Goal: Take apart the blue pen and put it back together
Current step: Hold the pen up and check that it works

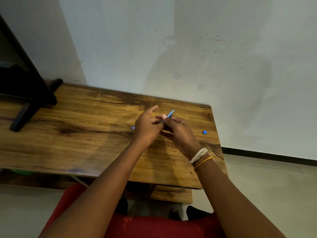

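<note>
Pinching the blue pen (169, 115) together above the bench (85, 117), the left hand (147, 127) and right hand (180, 133) are gripping a light, stiff, slippery barrel, best taken near its joints.

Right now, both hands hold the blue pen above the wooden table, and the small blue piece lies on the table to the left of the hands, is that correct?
Not quite: the small blue piece lies right of the hands, near the table's right edge, as the head view shows. Both the left hand and right hand do hold the blue pen.
</note>
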